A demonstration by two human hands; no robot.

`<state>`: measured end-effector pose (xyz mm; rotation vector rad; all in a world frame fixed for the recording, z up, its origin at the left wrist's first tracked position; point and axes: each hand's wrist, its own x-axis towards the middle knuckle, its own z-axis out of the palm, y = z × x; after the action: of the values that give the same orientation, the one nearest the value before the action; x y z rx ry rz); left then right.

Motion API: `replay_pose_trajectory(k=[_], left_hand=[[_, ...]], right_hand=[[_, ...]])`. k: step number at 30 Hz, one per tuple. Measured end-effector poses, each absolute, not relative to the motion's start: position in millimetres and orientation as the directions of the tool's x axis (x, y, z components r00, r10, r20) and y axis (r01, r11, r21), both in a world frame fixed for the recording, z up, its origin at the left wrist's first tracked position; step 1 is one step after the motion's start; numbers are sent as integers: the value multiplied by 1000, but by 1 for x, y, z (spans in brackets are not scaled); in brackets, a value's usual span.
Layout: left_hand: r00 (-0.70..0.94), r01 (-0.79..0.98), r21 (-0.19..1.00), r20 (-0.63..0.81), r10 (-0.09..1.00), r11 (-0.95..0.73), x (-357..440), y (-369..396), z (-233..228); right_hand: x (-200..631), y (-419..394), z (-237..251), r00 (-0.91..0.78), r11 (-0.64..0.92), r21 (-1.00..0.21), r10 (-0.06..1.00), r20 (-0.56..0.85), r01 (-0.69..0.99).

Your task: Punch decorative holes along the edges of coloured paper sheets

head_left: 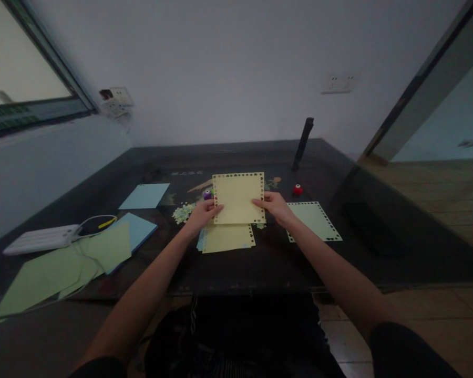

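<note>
From the head view, your left hand (201, 214) and right hand (275, 206) pinched opposite edges of the yellow punched sheet (238, 198), held upright above the yellow stack (228, 237) mid-table (284, 268), both forearms reaching forward.

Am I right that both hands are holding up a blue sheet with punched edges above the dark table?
Not quite: the head view shows the sheet is pale yellow, not blue. The left hand and right hand do hold its sides above the dark table, and its edges are punched.
</note>
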<state>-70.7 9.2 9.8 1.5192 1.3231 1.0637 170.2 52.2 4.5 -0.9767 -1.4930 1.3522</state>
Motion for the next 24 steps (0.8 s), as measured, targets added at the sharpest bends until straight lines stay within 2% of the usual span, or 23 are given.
replay_pose_trajectory(k=[5, 13, 17, 21, 24], left_hand=[[39, 285, 950, 125, 991, -131, -70, 8, 13], [142, 380, 906, 146, 979, -190, -68, 13, 0], [195, 475, 844, 178, 965, -251, -70, 15, -3], [71, 549, 796, 260, 963, -255, -78, 23, 1], [-16, 727, 650, 340, 940, -223, -83, 34, 5]], right_hand=[[179, 53, 8, -493, 92, -979, 870, -9, 181], [192, 46, 23, -589, 116, -933, 800, -115, 341], [202, 45, 27, -509, 88, -947, 857, -87, 310], [212, 44, 28, -371, 35, -974, 927, -53, 226], [216, 41, 26, -305, -2, -990, 951, -45, 142]])
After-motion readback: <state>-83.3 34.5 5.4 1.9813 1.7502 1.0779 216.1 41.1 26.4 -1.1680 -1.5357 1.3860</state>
